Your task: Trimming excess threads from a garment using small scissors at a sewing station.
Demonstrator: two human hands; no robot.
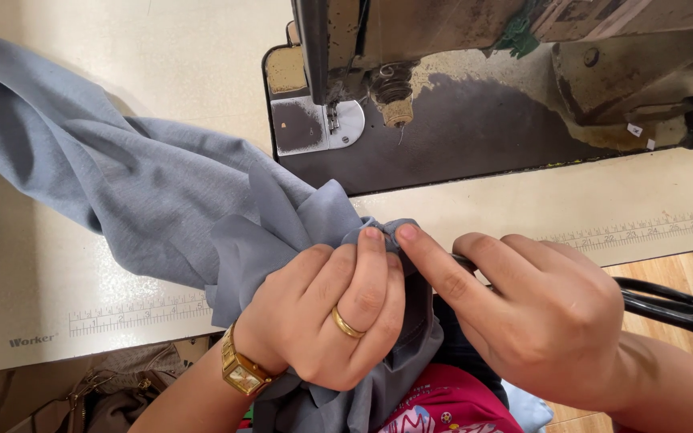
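Left hand [326,313]: fingers curled closed around a bunched fold of grey fabric [146,188], gold ring on one finger, gold wristwatch [242,373] at the wrist. Right hand [535,309]: forefinger tip pressed on the same fold, touching the left fingertips; other fingers curled, and whether they hold the dark handles beside them, cannot tell. Fabric trails from the lap up and left across the pale counter [523,212]. Sewing machine [459,72] stands beyond, near the fold, apart from it
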